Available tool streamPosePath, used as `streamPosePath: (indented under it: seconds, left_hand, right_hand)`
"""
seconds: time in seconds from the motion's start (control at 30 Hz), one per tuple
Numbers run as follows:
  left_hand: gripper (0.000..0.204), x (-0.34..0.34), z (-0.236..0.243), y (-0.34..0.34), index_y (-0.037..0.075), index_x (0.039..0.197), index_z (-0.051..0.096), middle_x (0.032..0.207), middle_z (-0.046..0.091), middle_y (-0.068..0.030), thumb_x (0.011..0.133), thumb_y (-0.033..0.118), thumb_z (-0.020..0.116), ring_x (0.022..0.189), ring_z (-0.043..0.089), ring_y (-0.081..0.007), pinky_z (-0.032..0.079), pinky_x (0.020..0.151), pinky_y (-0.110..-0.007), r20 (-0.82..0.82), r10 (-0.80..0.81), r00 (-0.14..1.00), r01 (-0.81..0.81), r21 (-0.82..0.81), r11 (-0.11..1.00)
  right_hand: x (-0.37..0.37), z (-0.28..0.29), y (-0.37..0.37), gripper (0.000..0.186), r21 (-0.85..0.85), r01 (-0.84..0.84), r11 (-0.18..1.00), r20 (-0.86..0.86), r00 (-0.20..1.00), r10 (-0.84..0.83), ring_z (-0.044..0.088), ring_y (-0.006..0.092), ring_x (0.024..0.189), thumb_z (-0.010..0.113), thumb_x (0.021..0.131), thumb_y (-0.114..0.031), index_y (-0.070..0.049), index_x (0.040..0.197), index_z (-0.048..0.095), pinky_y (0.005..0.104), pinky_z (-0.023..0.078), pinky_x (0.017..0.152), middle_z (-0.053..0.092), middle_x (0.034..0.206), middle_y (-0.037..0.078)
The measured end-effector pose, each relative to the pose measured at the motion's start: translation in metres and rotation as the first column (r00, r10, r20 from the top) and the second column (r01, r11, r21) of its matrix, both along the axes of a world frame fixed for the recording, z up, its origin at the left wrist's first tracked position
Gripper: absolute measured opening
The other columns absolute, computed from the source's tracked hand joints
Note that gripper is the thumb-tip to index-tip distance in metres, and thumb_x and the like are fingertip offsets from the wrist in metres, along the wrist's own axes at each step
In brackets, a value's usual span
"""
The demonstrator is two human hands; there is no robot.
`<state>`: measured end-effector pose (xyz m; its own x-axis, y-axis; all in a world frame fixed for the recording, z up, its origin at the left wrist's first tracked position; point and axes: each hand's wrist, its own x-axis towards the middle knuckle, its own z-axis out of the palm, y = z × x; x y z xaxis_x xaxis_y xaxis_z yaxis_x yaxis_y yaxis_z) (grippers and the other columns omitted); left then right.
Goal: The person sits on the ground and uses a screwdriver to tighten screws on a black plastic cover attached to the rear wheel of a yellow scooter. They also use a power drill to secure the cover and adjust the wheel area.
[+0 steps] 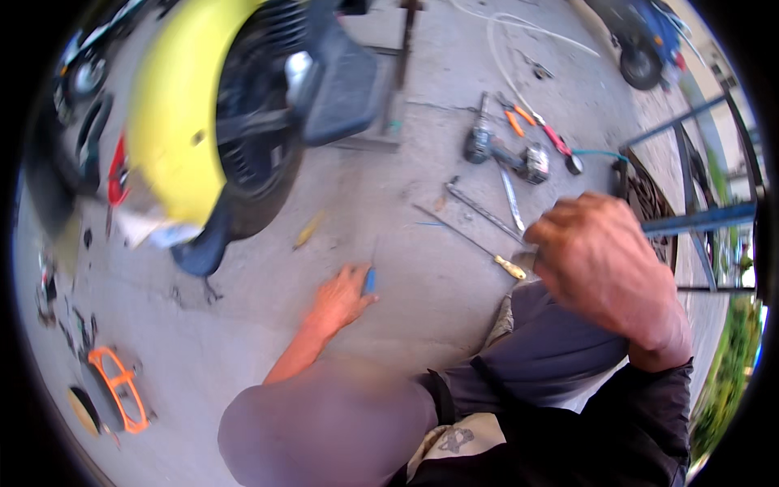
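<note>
On the concrete floor ahead of my left knee, my left hand has its fingers round the blue handle of a small screwdriver; its thin shaft shows only faintly. My right hand is raised above my right thigh, close to the camera and slightly blurred. Its fingers are curled inward, and whatever they may hold is hidden. A screwdriver with a pale yellow handle lies on the floor beside my right hand. Beyond it rest a long metal wrench and a flat spanner.
A yellow scooter body with its wheel stands at the left. Farther off lie a cordless impact wrench, orange-handled pliers and a red air gauge on a hose. A blue metal frame borders the right. An orange part lies lower left.
</note>
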<state>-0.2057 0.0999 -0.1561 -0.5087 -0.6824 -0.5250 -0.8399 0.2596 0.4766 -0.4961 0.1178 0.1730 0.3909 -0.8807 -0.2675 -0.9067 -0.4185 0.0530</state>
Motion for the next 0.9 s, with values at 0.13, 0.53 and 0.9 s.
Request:
streamPosePath:
  seconds: [0.13,0.53,0.9]
  left_hand:
    - [0.070,-0.002,-0.083,-0.001,0.013,0.153,0.048,0.141,0.052,-0.0198,0.090,0.023,0.078,0.121,0.062,-0.0416,0.055,0.095,-0.053,-0.101,0.000,0.995,-0.020,-0.202,0.979]
    - [0.073,0.003,-0.088,-0.070,0.010,0.157,0.046,0.155,0.048,-0.0178,0.089,0.012,0.074,0.133,0.048,-0.0428,0.043,0.112,-0.055,0.095,0.162,0.982,-0.073,-0.602,0.795]
    - [0.069,-0.047,-0.079,-0.034,0.005,0.159,0.042,0.171,0.026,-0.0236,0.095,0.001,0.065,0.148,0.031,-0.0518,0.032,0.123,-0.058,-0.064,-0.005,0.998,-0.016,-0.326,0.945]
  right_hand:
    - [-0.026,-0.009,0.021,0.016,0.224,-0.166,0.960,0.090,0.985,0.150,0.068,0.0268,0.077,0.069,0.088,-0.018,-0.003,0.083,0.065,0.0417,0.054,0.074,0.066,0.076,0.009]
    - [-0.098,-0.035,0.041,0.017,0.232,-0.204,0.951,0.180,0.970,0.164,0.064,0.0218,0.073,0.067,0.081,-0.017,-0.003,0.072,0.064,0.0348,0.044,0.064,0.064,0.067,0.008]
    - [-0.115,-0.040,0.004,0.022,0.299,-0.287,0.910,0.238,0.946,0.220,0.061,0.0215,0.077,0.067,0.080,-0.021,0.001,0.081,0.070,0.0350,0.041,0.064,0.064,0.074,0.007]
